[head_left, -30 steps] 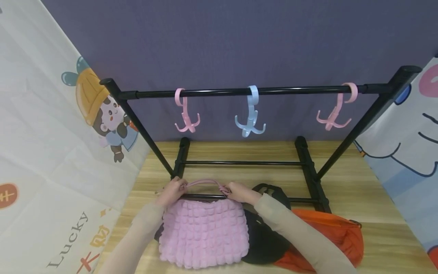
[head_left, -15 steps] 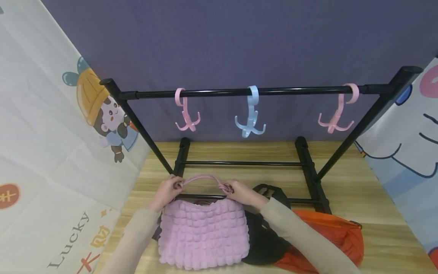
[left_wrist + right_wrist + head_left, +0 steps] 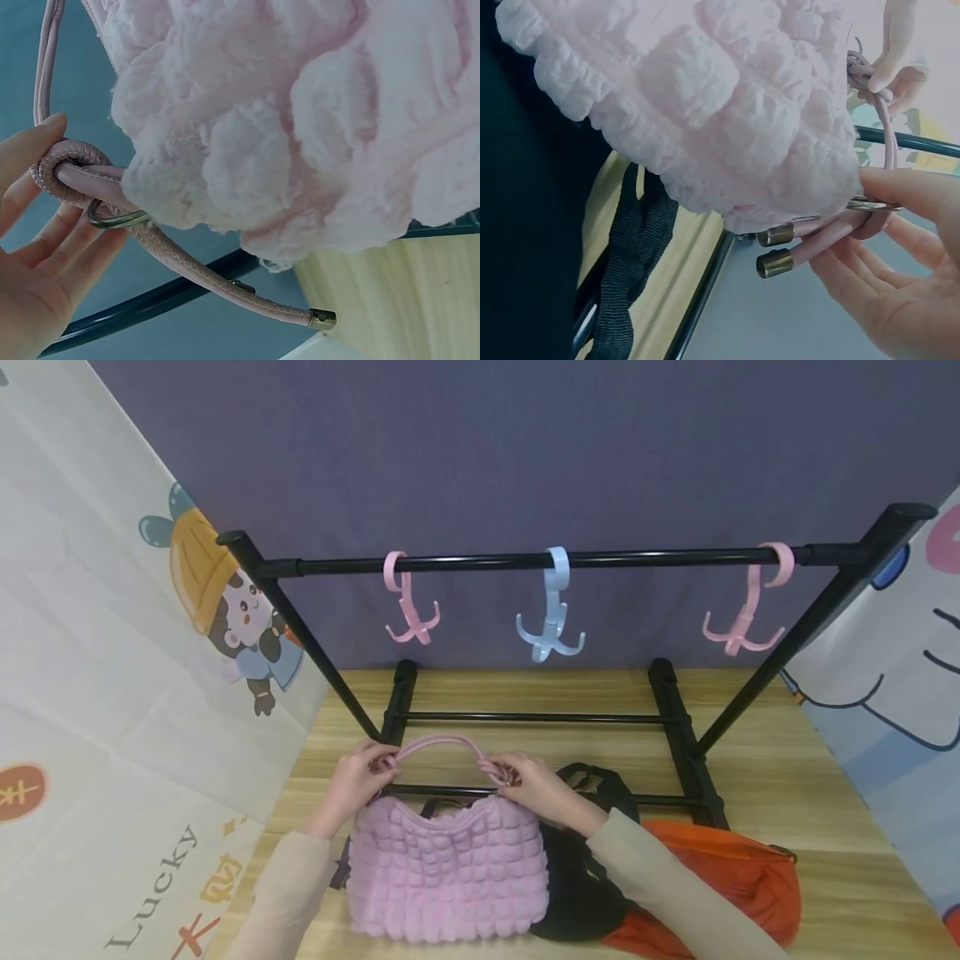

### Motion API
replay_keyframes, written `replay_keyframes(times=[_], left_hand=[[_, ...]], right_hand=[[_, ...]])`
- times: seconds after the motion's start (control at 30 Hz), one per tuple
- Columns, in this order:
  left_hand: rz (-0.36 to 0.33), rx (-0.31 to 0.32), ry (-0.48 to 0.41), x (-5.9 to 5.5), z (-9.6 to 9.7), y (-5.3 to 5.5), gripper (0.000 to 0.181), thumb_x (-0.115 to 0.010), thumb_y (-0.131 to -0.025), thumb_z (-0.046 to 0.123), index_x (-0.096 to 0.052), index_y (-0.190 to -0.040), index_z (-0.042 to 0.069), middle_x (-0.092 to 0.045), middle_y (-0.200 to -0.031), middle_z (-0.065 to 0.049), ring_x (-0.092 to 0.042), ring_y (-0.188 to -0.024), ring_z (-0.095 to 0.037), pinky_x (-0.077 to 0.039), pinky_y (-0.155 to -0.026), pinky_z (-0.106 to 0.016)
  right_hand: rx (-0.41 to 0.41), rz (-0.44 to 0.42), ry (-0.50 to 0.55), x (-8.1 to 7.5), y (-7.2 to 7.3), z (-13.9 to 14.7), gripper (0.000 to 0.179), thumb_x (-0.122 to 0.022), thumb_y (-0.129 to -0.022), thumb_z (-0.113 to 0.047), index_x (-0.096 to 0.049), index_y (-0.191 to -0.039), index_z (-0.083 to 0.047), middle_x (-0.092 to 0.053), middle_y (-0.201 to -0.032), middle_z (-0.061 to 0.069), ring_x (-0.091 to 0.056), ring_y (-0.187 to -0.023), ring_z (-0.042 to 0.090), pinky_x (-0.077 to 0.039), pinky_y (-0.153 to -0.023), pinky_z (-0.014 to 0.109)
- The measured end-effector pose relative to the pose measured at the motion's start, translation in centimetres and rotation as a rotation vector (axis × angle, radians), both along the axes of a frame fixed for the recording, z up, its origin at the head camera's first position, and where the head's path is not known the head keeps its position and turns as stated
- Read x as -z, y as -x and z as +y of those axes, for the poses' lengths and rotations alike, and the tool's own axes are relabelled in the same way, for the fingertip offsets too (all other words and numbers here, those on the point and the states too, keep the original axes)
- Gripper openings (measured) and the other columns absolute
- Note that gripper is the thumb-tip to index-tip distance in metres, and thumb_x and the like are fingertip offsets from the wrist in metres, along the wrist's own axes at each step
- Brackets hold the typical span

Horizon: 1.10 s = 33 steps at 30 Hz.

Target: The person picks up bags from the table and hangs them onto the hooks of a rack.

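Observation:
A pink, puffy-textured handbag (image 3: pixel 450 868) stands at the front, its handle (image 3: pixel 442 739) arched above it. My left hand (image 3: pixel 352 781) pinches the knotted left end of the handle. In the left wrist view, thumb and fingers (image 3: pixel 97 244) sit around the knot (image 3: pixel 71 169), beside a metal ring (image 3: pixel 116 219). At the other end, my right hand (image 3: pixel 536 785) holds the right knot. The right wrist view shows gold-tipped strap ends (image 3: pixel 775 262) sticking out by those fingers. Between the hands, the bag's top edge dips.
A black rack's top bar (image 3: pixel 465 562) carries a pink hook (image 3: pixel 412 618), a blue hook (image 3: pixel 553 622) and another pink hook (image 3: pixel 742 618). A black bag (image 3: pixel 577 893) and an orange bag (image 3: pixel 731 877) lie right of the pink one, partly under the right arm.
The left hand has shifted left and slightly up. The handle's arch has risen higher, and the bag's top edge now dips more in the middle. The right hand has barely moved.

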<state>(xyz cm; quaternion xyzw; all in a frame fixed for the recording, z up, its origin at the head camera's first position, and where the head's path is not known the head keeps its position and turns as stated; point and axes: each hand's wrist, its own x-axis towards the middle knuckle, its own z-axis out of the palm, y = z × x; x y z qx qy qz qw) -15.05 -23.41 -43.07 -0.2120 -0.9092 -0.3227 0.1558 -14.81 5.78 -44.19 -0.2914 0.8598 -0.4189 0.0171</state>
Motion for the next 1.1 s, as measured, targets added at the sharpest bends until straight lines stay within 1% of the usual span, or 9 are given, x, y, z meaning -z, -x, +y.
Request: replay_keyframes(times=[0.2, 0.33, 0.43, 0.6, 0.77, 0.87, 0.93, 1.0, 1.1], left_hand=[[0.032, 0.001, -0.010, -1.4, 0.4, -0.6, 0.031, -0.074, -0.065, -0.003, -0.064, -0.095, -0.003, -0.057, -0.082, -0.009, -0.057, -0.065, -0.013, -0.050, -0.058, -0.022], [0.052, 0.006, -0.063, -2.3, 0.7, -1.1, 0.031, -0.074, -0.065, -0.004, -0.064, -0.095, -0.003, -0.056, -0.084, -0.010, -0.059, -0.068, -0.016, -0.051, -0.062, -0.023], [0.078, 0.006, -0.110, -3.1, 0.8, -1.4, 0.032, -0.074, -0.064, -0.005, -0.065, -0.094, -0.003, -0.056, -0.084, -0.010, -0.059, -0.069, -0.017, -0.051, -0.063, -0.025], [0.121, -0.006, -0.137, -4.5, 0.9, -1.8, 0.031, -0.074, -0.065, -0.004, -0.065, -0.095, -0.001, -0.056, -0.086, -0.009, -0.059, -0.070, -0.016, -0.052, -0.064, -0.027], [0.123, -0.018, -0.179, -5.9, 1.2, -2.2, 0.030, -0.073, -0.065, -0.006, -0.065, -0.094, -0.003, -0.056, -0.087, -0.009, -0.059, -0.073, -0.017, -0.052, -0.064, -0.027], [0.127, -0.025, -0.211, -7.5, 1.9, -2.8, 0.029, -0.072, -0.065, -0.009, -0.064, -0.093, -0.006, -0.056, -0.086, -0.013, -0.060, -0.074, -0.023, -0.052, -0.063, -0.031], [0.143, -0.036, -0.210, -8.6, 2.5, -3.2, 0.028, -0.071, -0.065, -0.011, -0.064, -0.092, -0.008, -0.056, -0.086, -0.016, -0.060, -0.072, -0.026, -0.052, -0.062, -0.033], [0.171, -0.038, -0.215, -8.9, 2.5, -3.0, 0.028, -0.071, -0.065, -0.010, -0.064, -0.092, -0.008, -0.056, -0.085, -0.016, -0.061, -0.072, -0.025, -0.052, -0.062, -0.031], [0.219, -0.050, -0.200, -9.4, 2.6, -2.6, 0.028, -0.072, -0.064, -0.009, -0.065, -0.091, -0.007, -0.057, -0.085, -0.015, -0.059, -0.073, -0.017, -0.051, -0.064, -0.023]], right_hand=[[0.029, 0.008, 0.024, -0.9, -0.7, 0.1, 0.043, -0.067, -0.075, -0.002, -0.055, -0.117, -0.003, -0.057, -0.092, 0.006, -0.056, -0.077, 0.014, -0.047, -0.066, 0.021], [0.044, 0.013, 0.054, -1.7, -1.2, 0.1, 0.044, -0.066, -0.075, -0.002, -0.054, -0.118, -0.002, -0.056, -0.091, 0.006, -0.056, -0.077, 0.015, -0.048, -0.066, 0.021], [0.054, 0.056, 0.081, -2.2, -1.5, 0.0, 0.042, -0.066, -0.076, -0.003, -0.055, -0.117, -0.002, -0.056, -0.089, 0.007, -0.057, -0.077, 0.015, -0.048, -0.066, 0.019], [0.076, 0.130, 0.105, -3.2, -1.9, -0.1, 0.039, -0.065, -0.078, -0.004, -0.055, -0.116, -0.001, -0.056, -0.088, 0.006, -0.058, -0.075, 0.015, -0.048, -0.065, 0.017], [0.082, 0.169, 0.112, -4.2, -2.1, -0.2, 0.040, -0.065, -0.077, -0.004, -0.055, -0.116, -0.002, -0.055, -0.090, 0.006, -0.057, -0.074, 0.013, -0.048, -0.063, 0.017], [0.079, 0.215, 0.133, -4.8, -2.0, -0.2, 0.041, -0.065, -0.077, -0.002, -0.055, -0.116, -0.003, -0.055, -0.090, 0.007, -0.056, -0.073, 0.012, -0.048, -0.062, 0.016], [0.072, 0.252, 0.155, -5.2, -1.9, -0.3, 0.041, -0.066, -0.076, 0.000, -0.055, -0.115, -0.002, -0.055, -0.091, 0.008, -0.056, -0.073, 0.012, -0.048, -0.062, 0.016], [0.064, 0.283, 0.175, -5.7, -1.8, -0.4, 0.041, -0.066, -0.076, 0.001, -0.055, -0.115, -0.001, -0.055, -0.091, 0.009, -0.056, -0.073, 0.013, -0.048, -0.062, 0.015], [0.054, 0.303, 0.209, -6.3, -1.5, -0.5, 0.040, -0.065, -0.076, 0.001, -0.055, -0.114, 0.001, -0.055, -0.091, 0.010, -0.057, -0.073, 0.015, -0.049, -0.064, 0.017]])
